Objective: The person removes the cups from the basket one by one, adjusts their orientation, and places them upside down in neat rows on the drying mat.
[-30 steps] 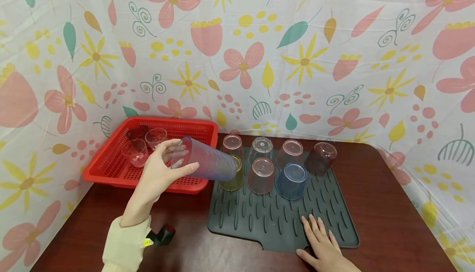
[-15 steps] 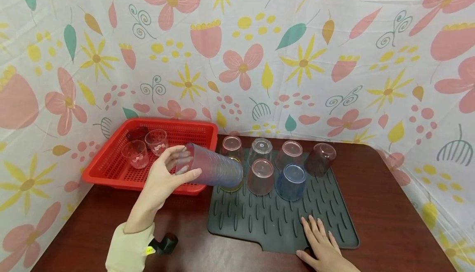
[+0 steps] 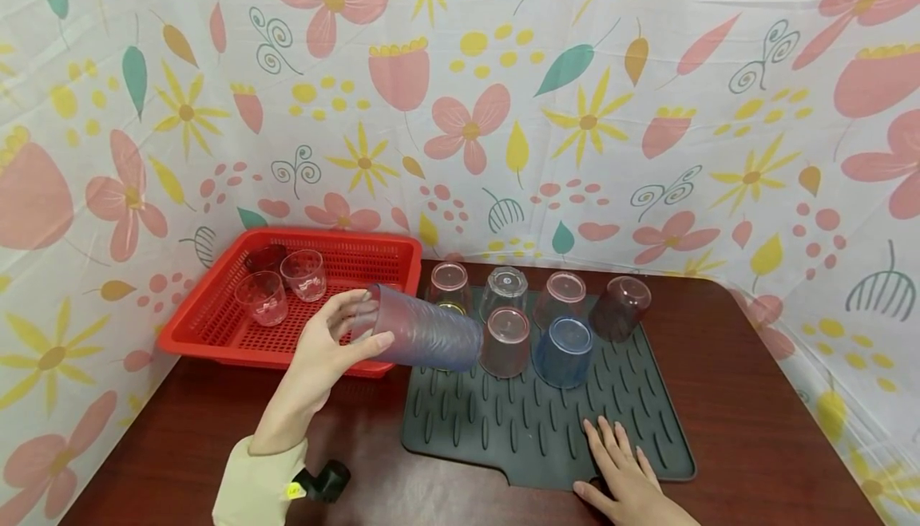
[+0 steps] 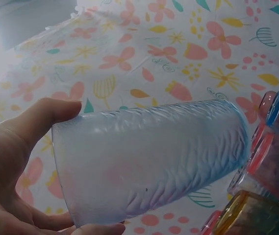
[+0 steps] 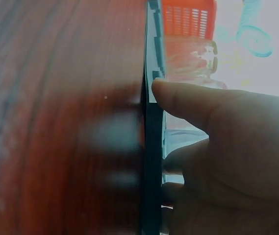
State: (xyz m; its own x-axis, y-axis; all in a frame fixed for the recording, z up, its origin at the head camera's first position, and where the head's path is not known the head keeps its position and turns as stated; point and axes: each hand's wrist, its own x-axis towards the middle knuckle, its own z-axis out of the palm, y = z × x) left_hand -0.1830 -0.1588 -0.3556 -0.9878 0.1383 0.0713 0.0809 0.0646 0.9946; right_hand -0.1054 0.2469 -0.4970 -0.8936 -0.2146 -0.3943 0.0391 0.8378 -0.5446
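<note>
A tall translucent blue-tinted tumbler (image 3: pixel 424 330) with a rippled surface is tilted nearly sideways, its base toward the right. My left hand (image 3: pixel 332 338) grips it near the rim, thumb on one side and fingers on the other; the left wrist view shows the same tumbler (image 4: pixel 149 161) held above the table. Behind it, a yellow glass (image 3: pixel 454 314) is mostly covered. On the dark grey drying mat (image 3: pixel 503 446), my right hand (image 3: pixel 624 474) rests with fingers spread at the front edge. In the right wrist view, its thumb and fingers (image 5: pixel 188 98) touch the mat's edge.
Several upside-down glasses stand on the mat, among them a blue glass (image 3: pixel 564 354), a pinkish glass (image 3: pixel 505 346) and a dark purple glass (image 3: pixel 620 310). A red basket (image 3: pixel 208 350) at the left holds a clear glass (image 3: pixel 262 301) and others. A patterned curtain (image 3: pixel 460 111) hangs behind.
My left hand has carried the tumbler right and slightly toward me, away from the basket and over the mat's left part. The right hand stays in place.
</note>
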